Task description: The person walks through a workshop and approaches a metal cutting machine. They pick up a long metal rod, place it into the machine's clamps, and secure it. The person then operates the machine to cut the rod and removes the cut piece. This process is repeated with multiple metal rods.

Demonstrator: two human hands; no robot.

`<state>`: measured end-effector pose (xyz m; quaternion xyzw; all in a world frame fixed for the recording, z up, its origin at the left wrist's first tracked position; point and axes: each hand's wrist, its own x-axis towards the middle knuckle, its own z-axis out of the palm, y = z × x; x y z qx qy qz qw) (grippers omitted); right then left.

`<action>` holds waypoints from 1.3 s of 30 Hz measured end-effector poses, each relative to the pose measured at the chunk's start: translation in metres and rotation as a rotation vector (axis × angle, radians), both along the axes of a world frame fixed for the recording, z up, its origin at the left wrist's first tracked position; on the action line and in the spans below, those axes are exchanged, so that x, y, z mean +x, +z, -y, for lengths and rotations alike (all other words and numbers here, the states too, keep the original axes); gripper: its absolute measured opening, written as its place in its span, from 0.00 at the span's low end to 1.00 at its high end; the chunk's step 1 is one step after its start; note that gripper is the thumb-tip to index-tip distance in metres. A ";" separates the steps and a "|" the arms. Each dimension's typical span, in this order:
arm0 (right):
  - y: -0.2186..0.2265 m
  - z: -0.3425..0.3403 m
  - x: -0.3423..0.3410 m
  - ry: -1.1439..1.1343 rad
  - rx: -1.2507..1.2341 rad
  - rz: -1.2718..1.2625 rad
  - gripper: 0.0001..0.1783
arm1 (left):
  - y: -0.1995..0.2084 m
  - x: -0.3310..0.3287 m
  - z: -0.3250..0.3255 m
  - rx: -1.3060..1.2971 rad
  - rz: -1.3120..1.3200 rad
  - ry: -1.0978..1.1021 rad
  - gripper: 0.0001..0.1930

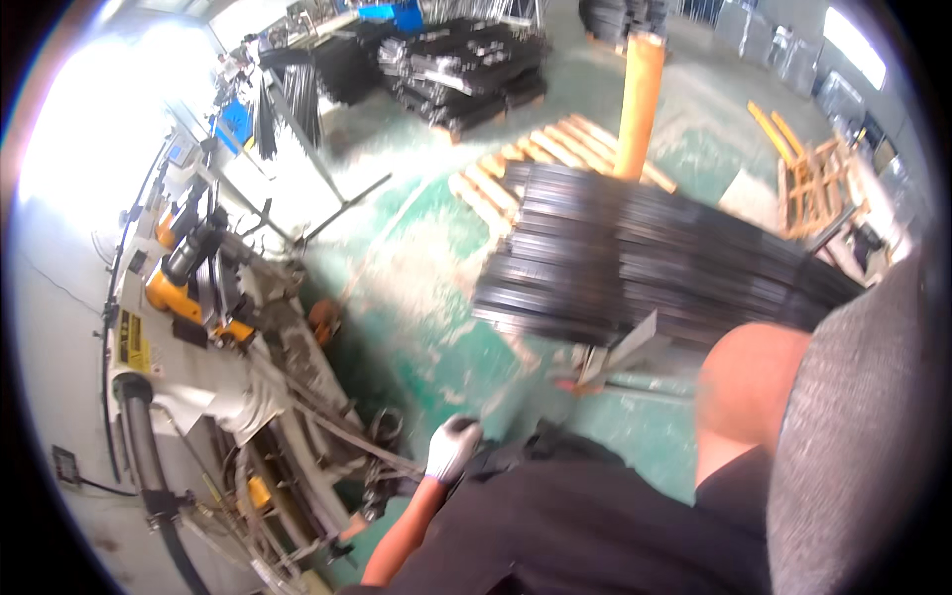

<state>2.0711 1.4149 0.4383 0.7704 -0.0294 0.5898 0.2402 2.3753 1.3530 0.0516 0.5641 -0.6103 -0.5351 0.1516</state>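
Observation:
My left hand (454, 448), in a white glove, hangs low beside my dark clothing (585, 516). Its fingers look curled closed, and whatever may be inside them is hidden. Just left of it are the metal fittings of a machine (382, 461), apart from the glove as far as I can see. At the right, close and blurred, is my bent bare elbow (754, 382), with grey knit fabric (873, 436) rising above it. The right hand itself lies outside the picture. Ahead is a large stack of long black metal profiles (565, 253).
The white machine with yellow parts (174, 297) runs along the left side. A yellow post (640, 104) stands behind the stack, next to a wooden pallet (486, 193). More black bundles (461, 69) lie farther back. Pallet wood (818, 188) stands at the far right.

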 end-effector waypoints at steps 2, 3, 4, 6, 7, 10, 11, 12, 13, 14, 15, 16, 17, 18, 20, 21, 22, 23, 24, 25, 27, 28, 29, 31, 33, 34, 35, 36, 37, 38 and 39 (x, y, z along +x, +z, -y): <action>-0.008 0.027 0.003 0.094 -0.008 0.017 0.15 | 0.007 0.012 -0.013 0.075 -0.011 0.108 0.17; -0.002 0.031 0.004 0.129 -0.024 0.018 0.15 | 0.002 0.020 -0.015 0.061 -0.001 0.134 0.17; 0.000 0.032 0.007 0.162 -0.044 0.020 0.15 | -0.011 0.029 -0.020 0.027 -0.017 0.159 0.17; -0.001 0.027 0.011 0.138 -0.040 0.031 0.14 | -0.021 0.023 -0.017 0.043 -0.055 0.134 0.17; -0.004 0.029 0.012 0.126 -0.025 0.042 0.14 | -0.020 0.020 -0.014 0.091 -0.063 0.139 0.18; -0.015 0.060 0.019 0.223 -0.010 0.046 0.14 | 0.011 0.025 -0.018 0.127 -0.063 0.243 0.20; -0.018 0.062 0.019 0.244 0.001 0.054 0.14 | 0.017 0.033 -0.021 0.107 -0.074 0.274 0.20; -0.019 0.065 0.019 0.255 0.010 0.037 0.14 | 0.017 0.039 -0.020 0.093 -0.100 0.288 0.19; -0.020 0.069 0.025 0.268 0.023 0.014 0.14 | 0.008 0.035 -0.024 0.094 -0.156 0.311 0.19; -0.020 0.074 0.029 0.276 0.042 -0.014 0.14 | -0.002 0.033 -0.021 0.099 -0.179 0.329 0.18; -0.020 0.079 0.031 0.287 0.067 -0.016 0.13 | 0.001 0.039 -0.018 0.113 -0.171 0.339 0.17; -0.017 0.083 0.034 0.296 0.057 -0.015 0.13 | 0.020 0.038 -0.014 0.154 -0.128 0.377 0.17; -0.016 0.084 0.036 0.323 0.059 -0.021 0.13 | 0.021 0.038 -0.024 0.181 -0.142 0.411 0.17; -0.016 0.088 0.042 0.345 0.067 -0.022 0.13 | 0.022 0.041 -0.032 0.207 -0.128 0.426 0.17; -0.015 0.089 0.046 0.362 0.072 -0.013 0.13 | 0.019 0.042 -0.037 0.190 -0.100 0.417 0.18; -0.015 0.089 0.048 0.356 0.076 -0.015 0.13 | 0.015 0.041 -0.032 0.151 -0.082 0.389 0.18; -0.012 0.091 0.048 0.355 0.064 -0.013 0.13 | 0.013 0.039 -0.025 0.088 -0.066 0.360 0.19; -0.009 0.090 0.048 0.359 0.062 -0.009 0.13 | 0.020 0.036 -0.020 0.094 -0.086 0.339 0.19; -0.009 0.090 0.050 0.364 0.063 -0.006 0.13 | 0.012 0.039 -0.026 0.099 -0.102 0.342 0.19; -0.009 0.086 0.053 0.363 0.072 0.003 0.13 | 0.012 0.040 -0.027 0.105 -0.117 0.324 0.19; -0.004 0.088 0.061 0.365 0.064 0.004 0.13 | 0.014 0.038 -0.015 0.102 -0.134 0.325 0.19; -0.004 0.091 0.063 0.356 0.075 0.023 0.13 | 0.020 0.038 -0.016 0.117 -0.130 0.337 0.19; -0.007 0.091 0.067 0.356 0.089 0.033 0.13 | 0.020 0.037 -0.014 0.102 -0.135 0.342 0.19; -0.014 0.090 0.071 0.315 0.146 0.078 0.13 | 0.019 0.035 -0.014 0.084 -0.142 0.335 0.20; -0.037 0.092 0.077 0.201 0.328 0.155 0.12 | 0.029 0.035 -0.014 0.086 -0.187 0.338 0.20; -0.058 0.096 0.084 0.122 0.508 0.188 0.12 | 0.031 0.036 -0.016 0.098 -0.198 0.354 0.20; -0.087 0.101 0.095 0.042 0.765 0.176 0.12 | 0.031 0.037 -0.019 0.113 -0.209 0.370 0.20; -0.124 0.107 0.108 0.002 1.039 0.120 0.12 | 0.026 0.041 -0.023 0.121 -0.213 0.386 0.20; -0.157 0.105 0.113 0.046 1.388 0.057 0.13 | 0.029 0.039 -0.021 0.132 -0.221 0.361 0.20; -0.199 0.104 0.116 -0.053 1.422 -0.105 0.16 | 0.030 0.038 -0.020 0.142 -0.224 0.347 0.20; -0.246 0.100 0.118 -0.094 1.617 -0.218 0.22 | 0.031 0.036 -0.019 0.163 -0.242 0.343 0.21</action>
